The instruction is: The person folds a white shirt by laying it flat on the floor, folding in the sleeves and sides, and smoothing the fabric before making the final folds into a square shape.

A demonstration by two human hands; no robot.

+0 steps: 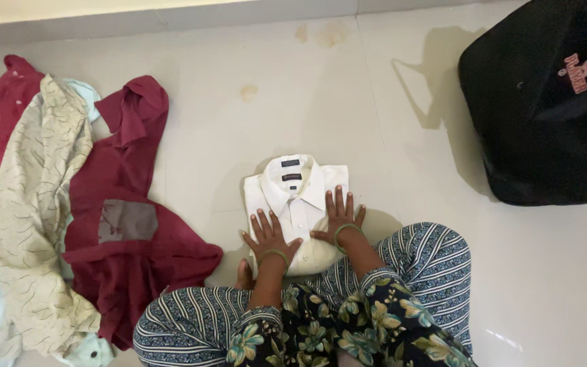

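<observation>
We sit on a pale, glossy tiled floor (253,122) with a few faint brownish stains, a light wall base running along its far edge. Directly in front of our knees lies a folded white shirt (298,197), a neat rectangle whose long axis runs away from us, the collar at the far end and pointing away toward the wall. Our left hand (270,238) rests flat on the shirt's near left part, fingers spread, gripping nothing. Our right hand (339,219) presses flat beside it on the right part, fingers likewise apart. To the left lies a heap of maroon and cream garments (69,217); at the far right sits a black bag (545,115).
</observation>
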